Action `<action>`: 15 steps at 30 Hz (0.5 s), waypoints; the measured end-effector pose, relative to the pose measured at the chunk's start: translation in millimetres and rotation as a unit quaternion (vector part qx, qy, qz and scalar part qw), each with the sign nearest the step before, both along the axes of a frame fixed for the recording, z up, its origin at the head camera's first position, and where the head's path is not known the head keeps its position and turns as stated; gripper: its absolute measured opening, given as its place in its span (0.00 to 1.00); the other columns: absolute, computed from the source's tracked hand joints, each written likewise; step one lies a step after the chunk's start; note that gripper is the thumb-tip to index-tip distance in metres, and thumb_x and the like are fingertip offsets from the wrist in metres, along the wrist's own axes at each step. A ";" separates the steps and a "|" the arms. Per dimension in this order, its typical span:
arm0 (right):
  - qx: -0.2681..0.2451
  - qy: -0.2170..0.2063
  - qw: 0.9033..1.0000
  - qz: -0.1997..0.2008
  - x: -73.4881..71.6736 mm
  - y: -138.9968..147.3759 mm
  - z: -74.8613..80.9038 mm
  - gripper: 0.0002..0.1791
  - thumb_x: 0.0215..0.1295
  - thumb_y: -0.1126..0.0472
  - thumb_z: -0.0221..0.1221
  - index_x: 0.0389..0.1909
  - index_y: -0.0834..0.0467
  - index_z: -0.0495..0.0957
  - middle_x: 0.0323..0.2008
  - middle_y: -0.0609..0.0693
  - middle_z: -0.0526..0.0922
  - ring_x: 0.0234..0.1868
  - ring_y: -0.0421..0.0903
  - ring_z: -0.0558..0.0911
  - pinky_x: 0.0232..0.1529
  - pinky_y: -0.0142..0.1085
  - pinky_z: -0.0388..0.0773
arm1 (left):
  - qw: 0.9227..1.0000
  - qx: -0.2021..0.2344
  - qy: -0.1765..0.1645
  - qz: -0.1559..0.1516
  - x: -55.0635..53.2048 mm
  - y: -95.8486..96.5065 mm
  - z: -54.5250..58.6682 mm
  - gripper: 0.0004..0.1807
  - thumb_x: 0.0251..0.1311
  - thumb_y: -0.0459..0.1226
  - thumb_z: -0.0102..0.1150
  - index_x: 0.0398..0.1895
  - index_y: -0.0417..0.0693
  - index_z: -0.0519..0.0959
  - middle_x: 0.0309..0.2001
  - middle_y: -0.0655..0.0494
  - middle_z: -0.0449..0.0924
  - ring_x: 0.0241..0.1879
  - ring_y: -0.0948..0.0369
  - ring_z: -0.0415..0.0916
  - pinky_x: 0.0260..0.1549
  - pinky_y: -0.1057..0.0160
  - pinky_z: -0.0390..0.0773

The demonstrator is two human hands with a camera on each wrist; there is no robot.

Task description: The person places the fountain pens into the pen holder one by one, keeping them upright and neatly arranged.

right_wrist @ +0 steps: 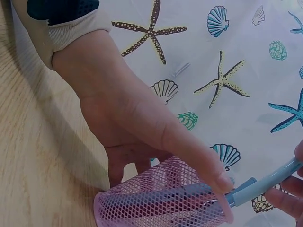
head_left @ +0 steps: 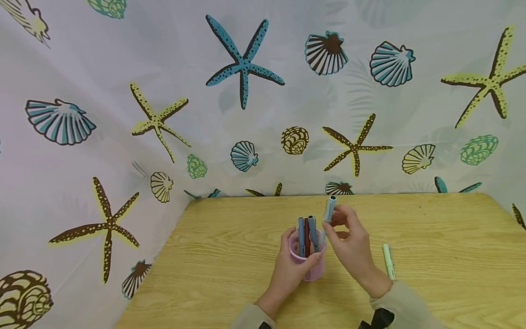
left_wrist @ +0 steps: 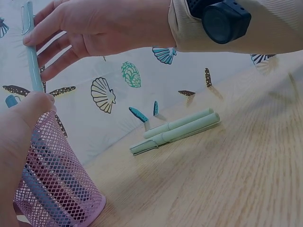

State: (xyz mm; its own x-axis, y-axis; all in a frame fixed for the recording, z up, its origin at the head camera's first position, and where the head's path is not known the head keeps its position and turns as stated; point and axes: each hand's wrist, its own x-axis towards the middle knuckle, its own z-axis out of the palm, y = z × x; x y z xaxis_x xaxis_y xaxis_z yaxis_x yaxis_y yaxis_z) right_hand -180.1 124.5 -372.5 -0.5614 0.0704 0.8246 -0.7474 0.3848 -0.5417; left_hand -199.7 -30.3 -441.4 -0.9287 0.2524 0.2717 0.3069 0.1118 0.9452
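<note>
My left hand (head_left: 287,269) grips a pink mesh pen cup (head_left: 314,275) around its side, thumb near the rim. Inside the cup stand two blue pens (head_left: 301,237) and a dark red pen (head_left: 307,237). Over the cup's right side, my right hand (head_left: 349,242) pinches a light blue pen (head_left: 330,209) between thumb and fingers. That pen stands nearly upright, its lower end at the rim. In the left wrist view the left thumb hides its lower tip.
Two pale green pens (left_wrist: 184,131) lie side by side on the wooden table (head_left: 213,256), right of the cup; the head view shows a pale green pen (head_left: 388,260) beside the right forearm. Behind the table hangs a white cloth (head_left: 287,91) printed with shells and starfish.
</note>
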 end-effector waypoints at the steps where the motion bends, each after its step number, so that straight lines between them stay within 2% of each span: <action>1: 0.002 -0.002 1.000 -0.001 -0.1 -1.1 -0.5 0.23 0.48 0.82 0.61 0.48 0.71 0.68 0.32 0.60 0.78 0.30 0.53 0.79 0.23 0.32 0.78 | 1.000 -0.001 0.001 0.000 -0.2 -0.1 -0.2 0.42 0.53 0.40 0.66 0.67 0.48 0.51 0.59 0.49 0.68 0.55 0.52 0.69 0.51 0.52 0.70; 10: 0.012 -0.031 0.999 -0.001 -1.0 -5.0 -10.6 0.23 0.48 0.82 0.62 0.47 0.71 0.68 0.32 0.61 0.78 0.30 0.53 0.80 0.23 0.38 0.78 | 1.000 -0.004 0.000 0.006 0.7 0.2 0.8 0.42 0.53 0.41 0.66 0.67 0.49 0.52 0.59 0.50 0.68 0.55 0.53 0.69 0.51 0.52 0.70; 15: 0.030 -0.032 0.999 -0.001 -19.1 1.2 -38.5 0.26 0.52 0.76 0.63 0.53 0.62 0.68 0.34 0.53 0.79 0.31 0.47 0.80 0.24 0.35 0.78 | 1.000 0.000 0.002 0.004 0.9 0.4 1.7 0.42 0.53 0.40 0.66 0.67 0.48 0.52 0.59 0.49 0.67 0.55 0.53 0.69 0.51 0.52 0.71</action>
State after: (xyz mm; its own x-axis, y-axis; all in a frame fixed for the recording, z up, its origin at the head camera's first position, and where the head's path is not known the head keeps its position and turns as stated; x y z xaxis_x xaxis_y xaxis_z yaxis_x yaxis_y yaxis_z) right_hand -199.2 125.7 -411.0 -0.6130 0.0221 0.7898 -0.7115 0.4192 -0.5639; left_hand -198.8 -29.9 -439.7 -0.9296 0.2457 0.2747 0.3091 0.1137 0.9442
